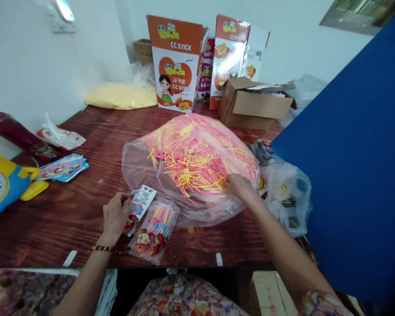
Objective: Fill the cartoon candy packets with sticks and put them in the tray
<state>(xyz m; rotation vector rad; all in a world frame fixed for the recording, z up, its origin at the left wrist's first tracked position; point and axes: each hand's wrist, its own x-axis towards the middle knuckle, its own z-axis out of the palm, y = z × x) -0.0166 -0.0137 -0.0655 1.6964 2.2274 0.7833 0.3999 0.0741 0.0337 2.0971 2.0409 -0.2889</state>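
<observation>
A big clear plastic bag [141,162] lies open in the middle of the wooden table [85,210], heaped with pink and yellow candy sticks [197,153]. My right hand [241,188] reaches into the pile at its near right side, fingers curled among the sticks. My left hand [116,215] rests on the table and pinches a small printed packet [141,202] by its edge. Right beside it lies a second packet [155,230], filled with sticks and printed with a cartoon figure.
Orange CC Stick cartons [176,61] and an open brown box [255,103] stand at the back. A yellow bag [121,95], a stack of empty packets [64,167], a yellow-blue fan [3,186] lie left. A blue panel [355,166] and crumpled bags [286,193] bound the right.
</observation>
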